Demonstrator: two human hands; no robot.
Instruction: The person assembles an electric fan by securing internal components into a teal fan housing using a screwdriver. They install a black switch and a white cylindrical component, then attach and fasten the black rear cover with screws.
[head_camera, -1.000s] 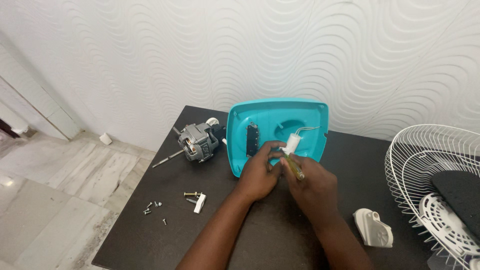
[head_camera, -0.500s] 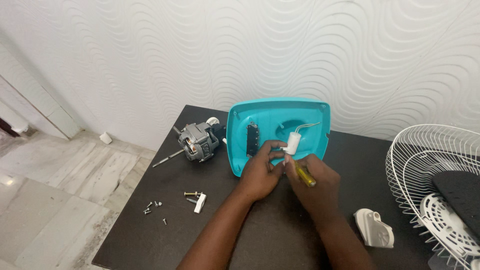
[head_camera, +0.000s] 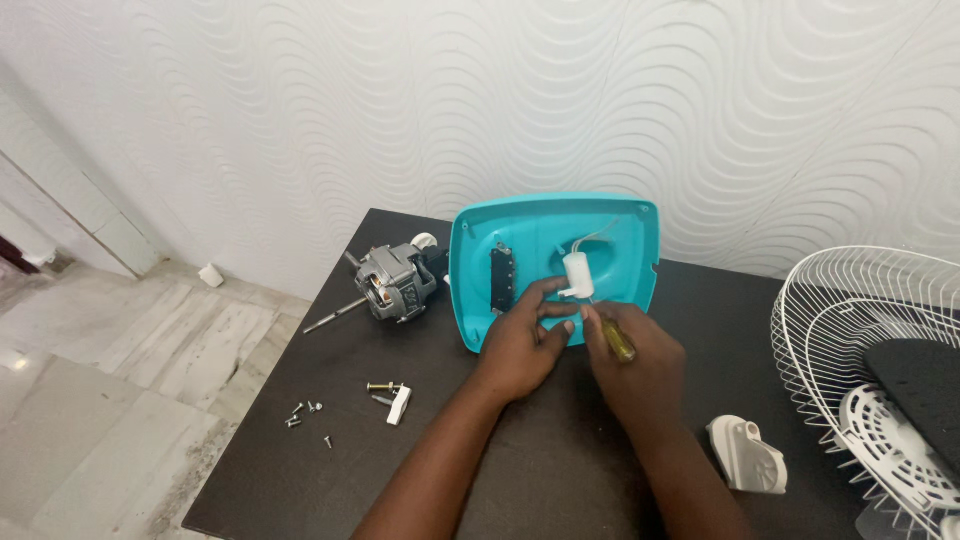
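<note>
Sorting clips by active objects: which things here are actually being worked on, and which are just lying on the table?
In hand:
- left hand on teal housing
- white capacitor at its fingertips
- right hand holding yellow-handled screwdriver

Lying about:
- motor
- loose screws
- bolt
- small white clip
- white plastic cover
- wire fan guard

Motor (head_camera: 398, 283), screws (head_camera: 305, 415) — wire guard (head_camera: 865, 330)

A teal plastic housing (head_camera: 530, 235) — rounded-square, hollow side up — lies tilted just above the frame's centre, a black switch block (head_camera: 501, 278) at its left. A small white cylindrical capacitor (head_camera: 577, 274) with thin wires stands inside it. Below it, a yellow-handled screwdriver (head_camera: 617, 341) — slanting down to the right.
</note>
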